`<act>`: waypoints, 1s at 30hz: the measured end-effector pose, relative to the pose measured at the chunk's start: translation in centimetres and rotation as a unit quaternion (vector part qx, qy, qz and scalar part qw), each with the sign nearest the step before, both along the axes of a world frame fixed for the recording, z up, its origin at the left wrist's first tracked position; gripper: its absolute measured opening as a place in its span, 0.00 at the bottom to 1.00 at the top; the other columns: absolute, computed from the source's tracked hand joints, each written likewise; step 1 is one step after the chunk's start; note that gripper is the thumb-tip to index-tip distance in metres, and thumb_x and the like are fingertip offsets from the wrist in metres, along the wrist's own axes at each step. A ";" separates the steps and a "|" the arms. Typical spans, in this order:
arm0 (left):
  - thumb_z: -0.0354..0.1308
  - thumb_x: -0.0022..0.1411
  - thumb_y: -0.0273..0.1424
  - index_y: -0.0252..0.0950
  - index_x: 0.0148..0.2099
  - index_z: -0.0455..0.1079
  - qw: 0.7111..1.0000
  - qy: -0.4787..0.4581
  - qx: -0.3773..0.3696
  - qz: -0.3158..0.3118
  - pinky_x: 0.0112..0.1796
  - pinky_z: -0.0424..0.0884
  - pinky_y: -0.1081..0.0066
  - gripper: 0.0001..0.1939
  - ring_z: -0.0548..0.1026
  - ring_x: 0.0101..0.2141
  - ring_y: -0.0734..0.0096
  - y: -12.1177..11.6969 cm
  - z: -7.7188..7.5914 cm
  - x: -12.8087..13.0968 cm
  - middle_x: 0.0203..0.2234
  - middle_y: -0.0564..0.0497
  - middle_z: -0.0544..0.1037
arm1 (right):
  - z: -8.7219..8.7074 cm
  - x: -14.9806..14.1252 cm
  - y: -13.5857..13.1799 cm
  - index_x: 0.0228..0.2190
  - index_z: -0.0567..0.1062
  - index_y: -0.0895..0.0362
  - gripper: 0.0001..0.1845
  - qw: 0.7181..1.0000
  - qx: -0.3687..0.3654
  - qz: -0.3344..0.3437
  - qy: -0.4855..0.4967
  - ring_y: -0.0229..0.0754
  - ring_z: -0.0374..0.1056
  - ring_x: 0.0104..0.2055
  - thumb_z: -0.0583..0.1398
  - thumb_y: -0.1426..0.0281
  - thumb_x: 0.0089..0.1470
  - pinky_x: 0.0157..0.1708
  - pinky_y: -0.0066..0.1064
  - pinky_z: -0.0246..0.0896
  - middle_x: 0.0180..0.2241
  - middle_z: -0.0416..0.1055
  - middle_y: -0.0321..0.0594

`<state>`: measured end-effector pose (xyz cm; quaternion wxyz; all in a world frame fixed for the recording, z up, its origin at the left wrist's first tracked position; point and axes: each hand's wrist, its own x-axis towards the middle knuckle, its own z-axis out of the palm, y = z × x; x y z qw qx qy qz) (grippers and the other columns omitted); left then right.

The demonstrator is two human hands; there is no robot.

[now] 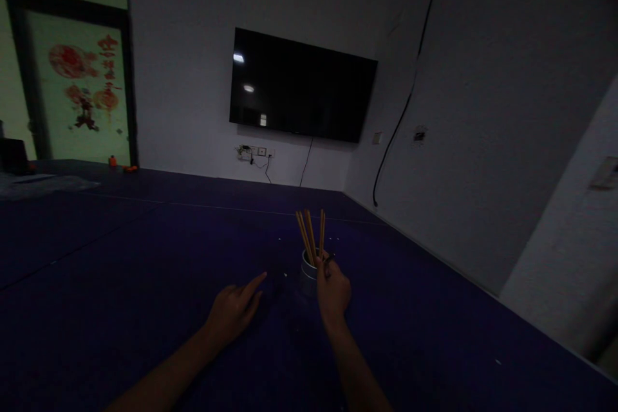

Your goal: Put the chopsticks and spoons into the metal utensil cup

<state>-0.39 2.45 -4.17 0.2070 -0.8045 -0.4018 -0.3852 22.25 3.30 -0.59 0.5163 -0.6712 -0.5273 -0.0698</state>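
Observation:
A small pale round cup (307, 273) stands on the dark blue surface (145, 270) and holds three wooden sticks (310, 235) that lean upward. My right hand (332, 290) is at the cup's right side with its fingers closed round a thin dark item near the rim; I cannot make out what it is. My left hand (235, 309) rests on the surface just left of the cup, forefinger stretched out toward it, holding nothing.
The room is dim. A black screen (302, 87) hangs on the far wall above sockets (255, 152) and cables. A window with red paper decorations (80, 93) is at the left. White walls close the right side.

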 end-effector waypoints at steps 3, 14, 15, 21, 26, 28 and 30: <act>0.38 0.68 0.35 0.38 0.57 0.62 1.000 -0.001 0.000 -0.006 0.26 0.68 0.74 0.21 0.74 0.20 0.74 0.0 0.0 -0.1 0.22 0.53 0.79 | -0.2 0.0 0.1 0.45 0.75 0.54 0.28 1.000 0.011 -0.004 -0.006 0.45 0.68 0.26 0.46 0.52 0.57 0.23 0.30 0.49 0.27 0.75 0.43; 0.37 0.68 0.35 0.37 0.57 0.63 1.000 0.004 0.007 -0.006 0.25 0.68 0.74 0.21 0.73 0.19 0.74 0.1 0.0 -0.2 0.20 0.53 0.77 | 0.7 -0.7 -0.6 0.53 0.67 0.58 0.34 0.995 0.060 -0.023 0.072 0.42 0.63 0.22 0.52 0.49 0.53 0.25 0.30 0.51 0.20 0.68 0.35; 0.37 0.68 0.35 0.37 0.56 0.63 1.000 0.007 0.010 -0.003 0.25 0.68 0.74 0.21 0.73 0.18 0.74 0.1 0.0 -0.2 0.20 0.53 0.77 | 0.8 -0.8 -0.6 0.54 0.66 0.59 0.36 0.992 0.084 -0.039 0.082 0.42 0.64 0.24 0.53 0.48 0.52 0.27 0.30 0.52 0.22 0.68 0.35; 0.38 0.68 0.34 0.37 0.56 0.64 1.000 0.006 0.009 0.007 0.25 0.67 0.75 0.21 0.71 0.17 0.74 -0.1 0.1 -0.1 0.16 0.54 0.74 | 0.0 -0.9 0.3 0.61 0.50 0.67 0.58 0.977 0.160 -0.093 0.106 0.56 0.62 0.48 0.60 0.43 0.39 0.45 0.41 0.55 0.51 0.63 0.60; 0.37 0.68 0.35 0.38 0.56 0.64 1.000 0.005 0.005 0.005 0.25 0.68 0.75 0.21 0.71 0.18 0.74 -0.2 0.3 -0.1 0.18 0.54 0.76 | -2.6 -1.1 1.9 0.61 0.48 0.69 0.63 0.990 0.046 -0.031 0.127 0.61 0.57 0.56 0.64 0.46 0.34 0.48 0.43 0.54 0.55 0.58 0.65; 0.37 0.68 0.35 0.38 0.56 0.64 1.000 0.006 0.010 0.012 0.25 0.68 0.75 0.21 0.71 0.18 0.74 -0.2 0.2 -0.1 0.17 0.53 0.75 | -3.6 -1.0 2.5 0.60 0.52 0.66 0.59 0.988 0.040 0.013 0.145 0.59 0.61 0.53 0.66 0.49 0.34 0.46 0.42 0.57 0.53 0.63 0.62; 0.37 0.68 0.36 0.38 0.56 0.64 1.000 0.005 0.011 0.016 0.25 0.67 0.75 0.21 0.71 0.17 0.74 -0.2 0.2 -0.1 0.17 0.53 0.75 | -4.2 -1.0 2.9 0.57 0.58 0.62 0.52 0.985 0.055 0.036 0.156 0.55 0.65 0.50 0.66 0.52 0.34 0.43 0.39 0.59 0.49 0.68 0.55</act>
